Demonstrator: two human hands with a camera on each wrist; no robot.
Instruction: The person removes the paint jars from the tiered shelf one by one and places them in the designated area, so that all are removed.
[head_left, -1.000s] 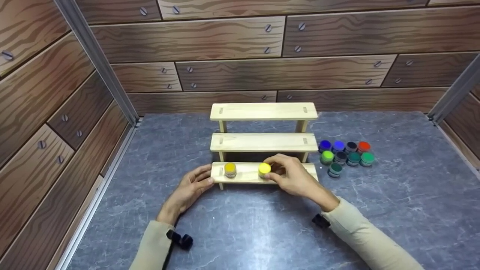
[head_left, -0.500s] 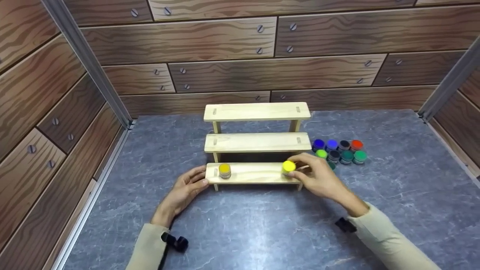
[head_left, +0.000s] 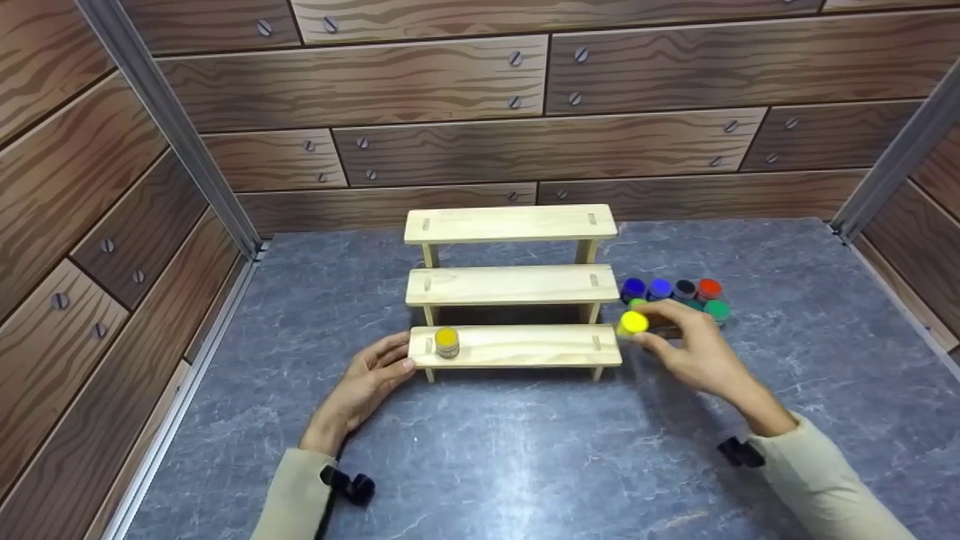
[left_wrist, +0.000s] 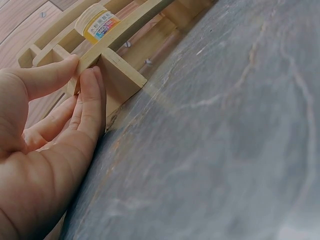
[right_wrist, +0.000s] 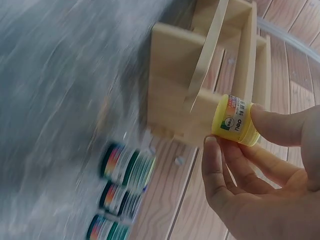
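Observation:
A three-tier wooden shelf stands on the grey table. Its lowest step carries one dark-yellow paint jar near the left end. My left hand pinches the left end of that step between thumb and fingers, as the left wrist view shows too. Beyond the step's right end, my right hand holds a bright yellow paint jar in the air by thumb and fingertips. Below and behind this hand, several other paint jars stand on the table, partly hidden by it.
The jars beside the shelf include blue, black, a red jar and a green jar. Wood-patterned panels close off the back and sides. The grey marbled table spreads in front of the shelf.
My right hand has lifted the bright yellow jar off the lowest step and carried it right, past the shelf's end. My left hand keeps its grip on the step. The head view has shifted slightly.

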